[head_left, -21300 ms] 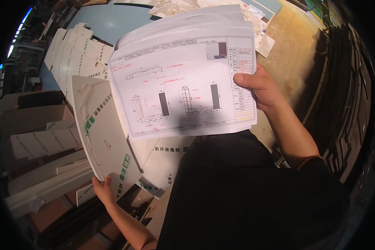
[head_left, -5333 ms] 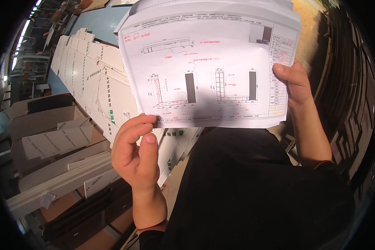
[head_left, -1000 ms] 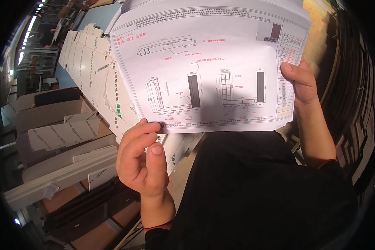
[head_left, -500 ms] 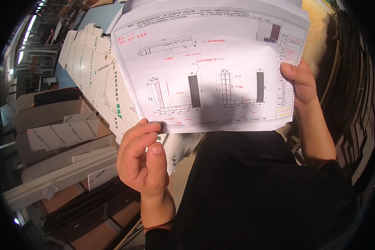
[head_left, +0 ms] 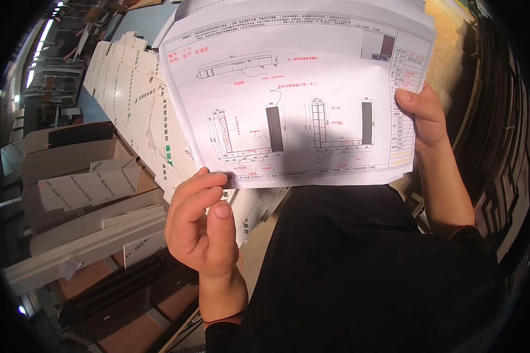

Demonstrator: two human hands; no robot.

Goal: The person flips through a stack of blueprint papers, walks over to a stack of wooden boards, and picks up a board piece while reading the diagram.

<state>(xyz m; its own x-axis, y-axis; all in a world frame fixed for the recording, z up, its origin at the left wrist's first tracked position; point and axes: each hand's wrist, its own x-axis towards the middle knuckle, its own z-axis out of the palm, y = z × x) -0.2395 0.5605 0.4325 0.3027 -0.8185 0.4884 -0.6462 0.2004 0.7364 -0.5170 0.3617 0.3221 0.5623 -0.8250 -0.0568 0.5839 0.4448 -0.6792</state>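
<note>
A stack of printed paper sheets (head_left: 300,88) with line drawings and red notes is held up in front of me. My right hand (head_left: 425,117) grips its right edge, thumb on the front. At the lower left corner is my left hand (head_left: 203,226), its fingertips touching the sheet's edge; the fingers are curled and the thumb stands apart from them, with nothing in the palm. A shadow falls across the lower middle of the top sheet. Behind the paper, white boards (head_left: 129,100) with green and black print are partly hidden.
At the left are brown panels (head_left: 70,153), another printed white board (head_left: 94,185) and long pale strips (head_left: 88,247). A blue surface (head_left: 150,23) lies at the upper left. Dark stacked strips (head_left: 483,117) stand along the right side.
Since the oldest frame my left hand has let go of a white board and come up to the paper's lower left corner. The paper and right hand have shifted right. Hardly anything differs recently.
</note>
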